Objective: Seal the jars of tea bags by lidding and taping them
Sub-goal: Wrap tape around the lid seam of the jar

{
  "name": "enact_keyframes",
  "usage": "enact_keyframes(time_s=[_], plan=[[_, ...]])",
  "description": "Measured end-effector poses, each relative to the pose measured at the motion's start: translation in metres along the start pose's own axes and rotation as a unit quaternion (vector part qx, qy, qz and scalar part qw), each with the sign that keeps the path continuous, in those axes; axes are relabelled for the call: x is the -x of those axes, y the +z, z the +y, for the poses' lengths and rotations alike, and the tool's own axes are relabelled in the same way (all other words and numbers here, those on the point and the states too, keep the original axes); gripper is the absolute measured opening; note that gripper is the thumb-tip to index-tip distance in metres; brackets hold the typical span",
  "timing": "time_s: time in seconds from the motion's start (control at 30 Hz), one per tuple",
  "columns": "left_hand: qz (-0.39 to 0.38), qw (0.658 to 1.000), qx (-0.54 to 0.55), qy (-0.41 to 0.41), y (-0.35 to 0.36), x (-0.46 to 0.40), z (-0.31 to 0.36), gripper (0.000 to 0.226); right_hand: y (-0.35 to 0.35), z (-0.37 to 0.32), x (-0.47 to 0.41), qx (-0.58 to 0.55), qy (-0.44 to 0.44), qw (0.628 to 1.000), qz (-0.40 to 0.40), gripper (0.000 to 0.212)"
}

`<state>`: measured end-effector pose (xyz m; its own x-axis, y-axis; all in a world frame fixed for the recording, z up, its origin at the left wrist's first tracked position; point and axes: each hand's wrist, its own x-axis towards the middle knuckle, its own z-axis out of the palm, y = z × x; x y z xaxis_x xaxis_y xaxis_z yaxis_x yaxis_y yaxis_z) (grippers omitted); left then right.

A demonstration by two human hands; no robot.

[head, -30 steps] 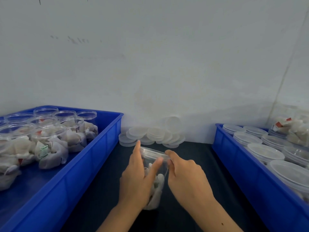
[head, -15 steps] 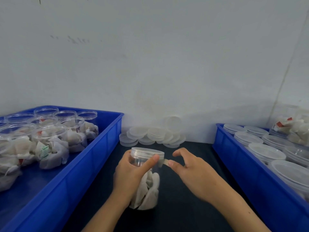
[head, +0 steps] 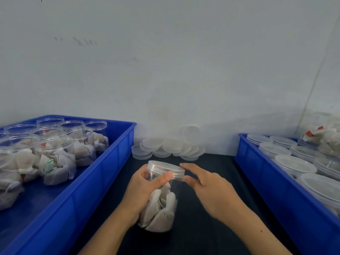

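Lidded jar (head: pixel 161 197) at 6 o'clock, clasped by the left hand (head: pixel 141 192); right hand (head: pixel 209 188) fingers loosely apart, touching the lid (head: pixel 165 171) rim — tape indiscernible. Open jars (head: pixel 55 144) at 9 o'clock await lidding — sealed ones (head: pixel 294 162) at 3.

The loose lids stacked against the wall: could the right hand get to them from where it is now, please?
Probably yes. The right hand rests at the lid of the jar holding nothing visible, and only bare dark table lies between it and the loose lids.
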<state>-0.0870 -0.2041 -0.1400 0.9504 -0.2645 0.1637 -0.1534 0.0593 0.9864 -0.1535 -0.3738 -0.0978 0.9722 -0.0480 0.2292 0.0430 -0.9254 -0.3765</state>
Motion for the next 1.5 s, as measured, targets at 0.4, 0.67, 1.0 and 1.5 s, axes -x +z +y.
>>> enact_keyframes(time_s=[0.4,0.67,1.0,1.5], plan=[[-0.003,0.998,-0.056,0.032,-0.001,0.002,0.0,0.067,0.006,-0.009,0.005,0.076,-0.021,0.995,0.068,0.039],[0.133,0.916,-0.346,0.155,0.023,0.01,0.001,0.094,0.009,-0.008,0.005,0.053,-0.021,0.996,0.066,0.036],[0.146,0.974,-0.168,0.046,0.011,0.004,-0.006,0.104,-0.003,-0.002,0.004,-0.124,0.099,0.986,-0.044,0.046],[0.027,0.998,-0.05,0.01,-0.007,0.0,0.003,0.062,-0.015,-0.004,0.007,-0.069,0.073,0.992,-0.082,0.037]])
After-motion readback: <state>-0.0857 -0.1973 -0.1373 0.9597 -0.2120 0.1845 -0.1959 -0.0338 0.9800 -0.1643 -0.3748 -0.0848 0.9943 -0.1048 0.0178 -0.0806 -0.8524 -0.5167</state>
